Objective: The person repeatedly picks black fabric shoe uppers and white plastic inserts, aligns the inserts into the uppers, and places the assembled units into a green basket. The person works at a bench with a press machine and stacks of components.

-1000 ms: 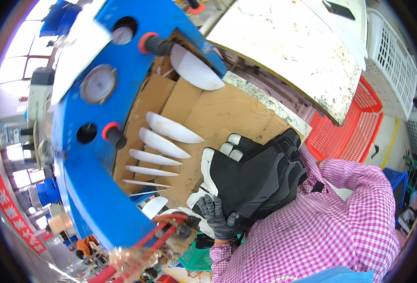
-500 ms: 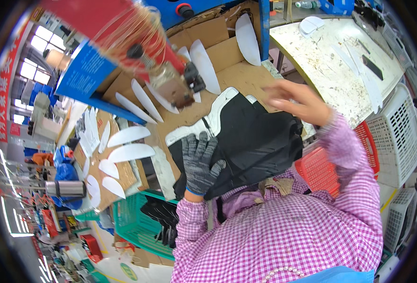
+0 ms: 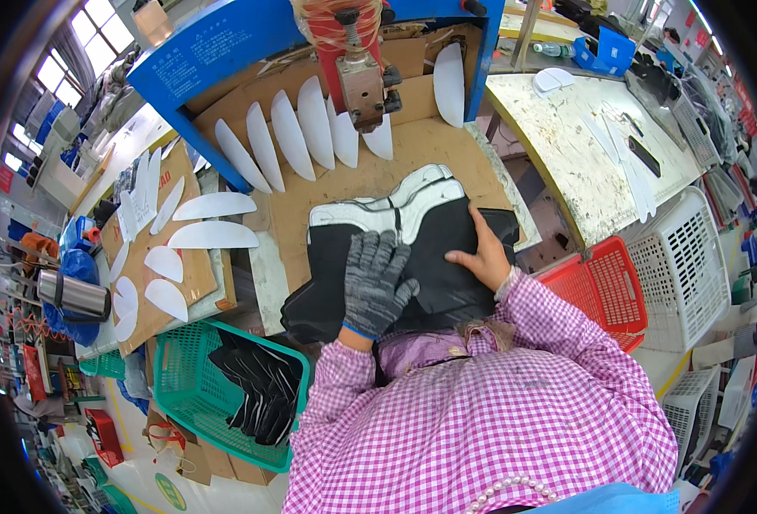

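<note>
In front of me lies a stack of black sheet material (image 3: 344, 295) in angular pieces. Along its far edge runs a white, curved, grooved piece (image 3: 353, 214) with a dark band across its middle; a second white edge shows behind it at the right. My left hand (image 3: 377, 283), in a grey knitted glove, rests flat on the black material with fingers stretched toward the white piece. My bare right hand (image 3: 488, 261) lies on the right part of the black material, thumb and fingers apart. All of this sits on a brown board (image 3: 289, 244).
A red press head (image 3: 361, 90) hangs beyond the stack inside a blue frame (image 3: 216, 60). White rounded cutouts (image 3: 314, 120) lean against cardboard there; more cutouts (image 3: 216, 236) lie at left. A green basket (image 3: 181, 390) holds black pieces; a red basket (image 3: 597, 291) stands at right.
My right hand has come down from above the board onto the right part of the black material. The black material and white piece now lie straighter. My view has turned.
</note>
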Available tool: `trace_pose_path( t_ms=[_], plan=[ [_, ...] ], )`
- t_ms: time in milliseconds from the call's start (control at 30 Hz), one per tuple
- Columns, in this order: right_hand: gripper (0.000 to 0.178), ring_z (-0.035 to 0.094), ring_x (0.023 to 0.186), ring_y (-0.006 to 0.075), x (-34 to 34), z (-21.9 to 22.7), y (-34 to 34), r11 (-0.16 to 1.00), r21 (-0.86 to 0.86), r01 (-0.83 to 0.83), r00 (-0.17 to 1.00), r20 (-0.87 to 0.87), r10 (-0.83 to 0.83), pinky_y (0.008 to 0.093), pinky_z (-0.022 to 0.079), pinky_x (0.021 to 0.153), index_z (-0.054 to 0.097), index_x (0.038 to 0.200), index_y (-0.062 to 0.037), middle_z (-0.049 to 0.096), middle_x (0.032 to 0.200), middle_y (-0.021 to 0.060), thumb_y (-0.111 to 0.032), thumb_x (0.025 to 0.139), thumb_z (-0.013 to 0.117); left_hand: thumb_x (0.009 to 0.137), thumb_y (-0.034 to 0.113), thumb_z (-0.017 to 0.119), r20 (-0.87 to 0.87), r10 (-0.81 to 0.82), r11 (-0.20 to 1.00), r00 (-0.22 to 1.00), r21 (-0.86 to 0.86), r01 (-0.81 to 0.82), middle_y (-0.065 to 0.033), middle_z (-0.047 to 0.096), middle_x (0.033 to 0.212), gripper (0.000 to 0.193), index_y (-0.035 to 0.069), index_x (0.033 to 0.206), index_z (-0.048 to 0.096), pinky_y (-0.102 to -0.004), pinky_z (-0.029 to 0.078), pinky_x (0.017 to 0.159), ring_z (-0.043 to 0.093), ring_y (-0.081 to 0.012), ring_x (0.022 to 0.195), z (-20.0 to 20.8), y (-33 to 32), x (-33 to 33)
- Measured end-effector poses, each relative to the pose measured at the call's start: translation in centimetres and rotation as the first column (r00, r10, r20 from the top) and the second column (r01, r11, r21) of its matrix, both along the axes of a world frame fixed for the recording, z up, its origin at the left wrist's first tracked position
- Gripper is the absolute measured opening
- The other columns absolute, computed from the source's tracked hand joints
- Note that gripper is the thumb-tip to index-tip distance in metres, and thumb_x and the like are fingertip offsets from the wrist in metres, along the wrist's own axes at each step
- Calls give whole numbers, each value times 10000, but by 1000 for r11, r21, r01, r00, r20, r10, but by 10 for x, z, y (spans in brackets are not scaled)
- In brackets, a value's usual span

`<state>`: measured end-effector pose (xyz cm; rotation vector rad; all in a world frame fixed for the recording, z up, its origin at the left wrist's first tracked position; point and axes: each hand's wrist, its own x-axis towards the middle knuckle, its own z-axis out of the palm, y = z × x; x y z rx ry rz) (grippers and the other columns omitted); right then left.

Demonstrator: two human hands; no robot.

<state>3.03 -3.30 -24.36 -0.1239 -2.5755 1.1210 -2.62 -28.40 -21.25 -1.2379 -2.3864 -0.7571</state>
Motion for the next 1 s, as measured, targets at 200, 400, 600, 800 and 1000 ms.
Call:
trace_pose_path(
  t_ms=[200,400,600,800,1000],
  plan=[
    [952,505,1224,368,-21,3,20,946,-319,55,979,203,12,378,399,1032,335,1396,61,501,1288,315,-269,670,856,679,314,739,-35,4,999,999,49,-2,-191,500,1335,625,68,1233,589,-564,243,1111,419,-400,1273,-3,2,-5],
    [711,579,1094,327,-1,44,1,994,-37,106,991,83,-103,386,466,928,452,1257,37,585,1181,222,-197,701,829,700,290,739,-47,-26,983,999,178,34,-170,476,1379,596,86,1243,599,-567,236,1117,386,-386,1319,-7,-1,-4],
    [504,671,881,229,-11,107,-1,837,-546,30,971,215,106,325,550,749,411,1204,-23,670,956,137,-18,804,717,785,337,714,526,-348,617,776,751,-233,-182,686,1016,399,-3,993,696,-444,440,983,634,-336,1012,5,-37,1],
    [392,661,926,201,-48,128,13,490,-871,-22,980,79,183,317,551,850,456,1194,-9,648,1055,143,18,849,638,905,537,516,441,-874,459,204,887,47,-275,663,847,651,-95,839,656,-525,524,783,654,-410,813,6,-115,8],
    [415,612,1044,180,-68,101,-15,378,-920,103,938,216,270,290,498,941,465,1232,37,609,1134,124,-44,869,647,909,514,524,599,-762,567,246,801,-194,-214,603,1207,661,-75,1208,563,-429,448,979,590,-329,1111,-25,-93,26]
  ],
)
